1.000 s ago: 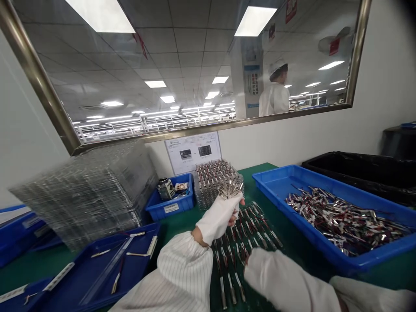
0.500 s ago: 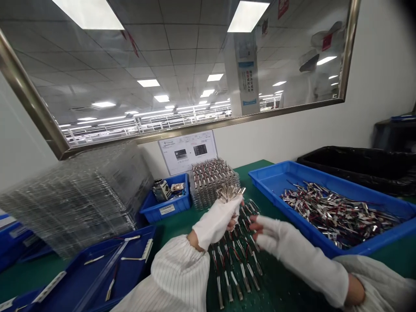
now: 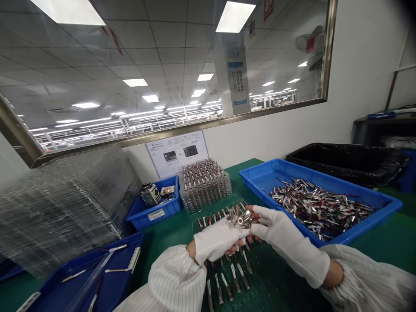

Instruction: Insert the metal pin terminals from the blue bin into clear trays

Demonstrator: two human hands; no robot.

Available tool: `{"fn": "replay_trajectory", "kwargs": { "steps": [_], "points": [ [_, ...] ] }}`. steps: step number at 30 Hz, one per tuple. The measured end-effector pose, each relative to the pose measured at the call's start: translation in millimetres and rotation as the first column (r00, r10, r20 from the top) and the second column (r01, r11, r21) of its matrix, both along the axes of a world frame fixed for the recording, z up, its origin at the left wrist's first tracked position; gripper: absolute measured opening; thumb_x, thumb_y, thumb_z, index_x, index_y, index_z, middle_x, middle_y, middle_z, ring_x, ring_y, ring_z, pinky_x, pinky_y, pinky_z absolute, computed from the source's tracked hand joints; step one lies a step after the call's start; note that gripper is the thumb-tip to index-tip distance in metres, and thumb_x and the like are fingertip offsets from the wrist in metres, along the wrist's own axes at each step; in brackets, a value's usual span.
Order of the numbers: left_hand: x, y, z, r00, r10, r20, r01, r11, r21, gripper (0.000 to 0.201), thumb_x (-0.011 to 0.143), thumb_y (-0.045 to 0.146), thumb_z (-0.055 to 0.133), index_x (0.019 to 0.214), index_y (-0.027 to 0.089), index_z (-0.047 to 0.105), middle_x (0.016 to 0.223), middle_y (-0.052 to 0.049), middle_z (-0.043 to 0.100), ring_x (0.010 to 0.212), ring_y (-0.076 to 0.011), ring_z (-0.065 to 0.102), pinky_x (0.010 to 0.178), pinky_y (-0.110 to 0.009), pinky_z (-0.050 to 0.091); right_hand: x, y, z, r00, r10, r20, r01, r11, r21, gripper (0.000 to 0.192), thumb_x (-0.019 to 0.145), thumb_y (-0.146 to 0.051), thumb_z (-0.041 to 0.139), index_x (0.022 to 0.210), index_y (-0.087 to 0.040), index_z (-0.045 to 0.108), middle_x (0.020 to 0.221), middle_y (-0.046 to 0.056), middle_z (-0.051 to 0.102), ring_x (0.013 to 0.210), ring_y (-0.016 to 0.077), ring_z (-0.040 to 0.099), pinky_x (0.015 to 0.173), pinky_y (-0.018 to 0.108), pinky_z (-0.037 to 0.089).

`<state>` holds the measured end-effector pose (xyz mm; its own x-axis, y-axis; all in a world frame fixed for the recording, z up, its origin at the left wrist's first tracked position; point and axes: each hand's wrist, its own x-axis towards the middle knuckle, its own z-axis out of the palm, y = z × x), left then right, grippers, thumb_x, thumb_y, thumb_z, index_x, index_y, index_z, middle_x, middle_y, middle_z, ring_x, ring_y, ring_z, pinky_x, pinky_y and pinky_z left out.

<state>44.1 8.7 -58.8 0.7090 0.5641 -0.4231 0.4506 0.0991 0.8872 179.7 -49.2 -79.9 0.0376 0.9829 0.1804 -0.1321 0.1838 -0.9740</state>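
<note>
I am wearing white fabric gloves on my left hand (image 3: 218, 239) and my right hand (image 3: 282, 234), with the fingertips cut away so the ends are showing bare. I am wearing white sleeves (image 3: 175, 284) with fine dark pinstripes, gathering into elastic cuffs at both wrists.

Head camera looks forward and down over the bench (image 3: 182, 223)
</note>
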Motion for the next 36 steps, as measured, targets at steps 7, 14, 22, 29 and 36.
{"fn": "replay_trajectory", "kwargs": {
  "steps": [7, 14, 22, 29, 36],
  "points": [
    [-1, -9, 7.8, 0.998, -0.064, 0.018, 0.063, 0.998, 0.022, 0.03, 0.063, 0.045, 0.051, 0.067, 0.016, 0.048, 0.048, 0.007, 0.035, 0.035, -0.0014, 0.027, 0.033, -0.015, 0.02, 2, 1, -3.3, 0.984, -0.071, 0.161, 0.063, 0.997, 0.05, 0.009, 0.061, -0.011, 0.049, 0.069, -0.014, 0.053, 0.056, -0.002, 0.051, 0.05, 0.0078, 0.045, 0.047, 0.019, 0.036],
    [-1, -10, 13.6, 0.996, 0.054, 0.065, -0.058, 0.996, 0.074, 0.029, 0.062, 0.043, 0.053, 0.065, 0.018, 0.039, 0.046, 0.007, 0.035, 0.035, -0.0026, 0.029, 0.033, -0.015, 0.022, 9, -3, 10.6, 0.984, -0.133, 0.121, 0.132, 0.991, 0.017, 0.007, 0.063, -0.016, 0.048, 0.069, -0.015, 0.051, 0.055, -0.003, 0.051, 0.042, 0.0079, 0.047, 0.042, 0.02, 0.037],
    [-10, -2, 18.7, 0.988, 0.049, 0.146, -0.069, 0.989, 0.131, 0.024, 0.064, 0.038, 0.052, 0.069, 0.015, 0.048, 0.045, 0.007, 0.035, 0.034, -0.0021, 0.028, 0.031, -0.016, 0.018, 13, -6, 16.9, 0.893, -0.37, 0.256, 0.361, 0.929, 0.084, 0.017, 0.063, -0.025, 0.051, 0.075, -0.014, 0.054, 0.055, 0.0, 0.056, 0.045, 0.0119, 0.052, 0.046, 0.023, 0.04],
    [-14, 20, 15.4, 0.916, 0.345, 0.203, -0.346, 0.938, -0.035, 0.026, 0.064, 0.041, 0.05, 0.076, 0.02, 0.042, 0.046, 0.01, 0.031, 0.031, -0.0012, 0.023, 0.032, -0.014, 0.013, 26, -13, 5.5, 0.386, -0.687, 0.615, 0.344, 0.726, 0.596, 0.019, 0.074, -0.025, 0.04, 0.079, -0.021, 0.058, 0.082, 0.005, 0.059, 0.078, 0.0187, 0.053, 0.075, 0.031, 0.039],
    [-15, 17, 21.8, 0.896, 0.373, 0.241, -0.352, 0.927, -0.128, 0.03, 0.066, 0.046, 0.043, 0.072, 0.017, 0.041, 0.046, 0.01, 0.027, 0.032, -0.0005, 0.019, 0.034, -0.015, 0.011, 5, -36, -34.5, 0.514, -0.264, 0.816, -0.112, 0.922, 0.369, 0.024, 0.074, -0.021, 0.037, 0.071, -0.026, 0.061, 0.08, 0.0, 0.063, 0.072, 0.0147, 0.056, 0.066, 0.023, 0.045]
  ]
}}
